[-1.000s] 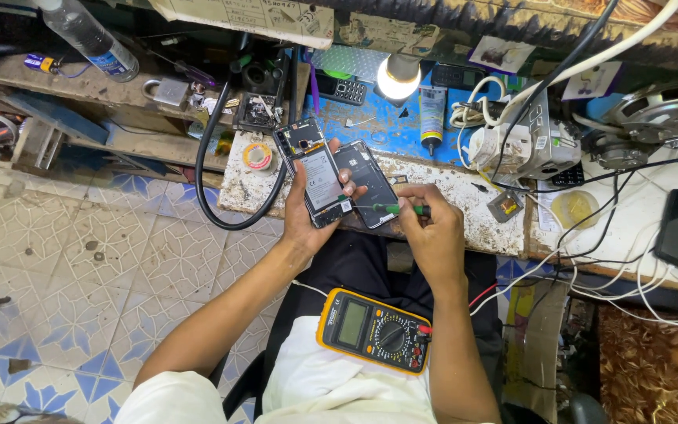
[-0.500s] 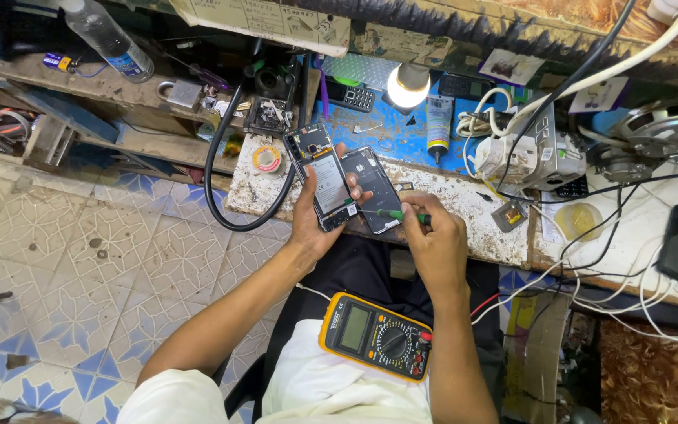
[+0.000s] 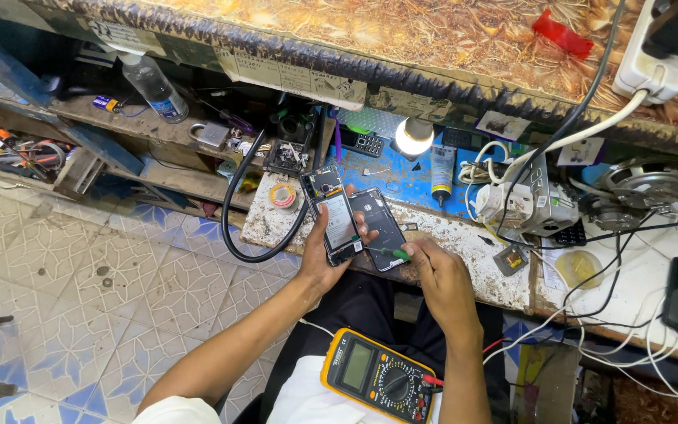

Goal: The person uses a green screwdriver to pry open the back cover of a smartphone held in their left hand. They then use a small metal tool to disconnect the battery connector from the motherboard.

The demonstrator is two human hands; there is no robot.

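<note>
Screwdriver work underway: your left hand [image 3: 325,255] clamps opened phone [image 3: 337,216] at workbench front edge [image 3: 464,271]; right hand [image 3: 442,281] pinches green-handled screwdriver [image 3: 386,253], tip at phone. Next, seat tip squarely, I judge.

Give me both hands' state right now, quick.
Left hand: closed around an opened phone, holding it up off the bench.
Right hand: closed on a green-handled screwdriver, tip toward the phone.
</note>
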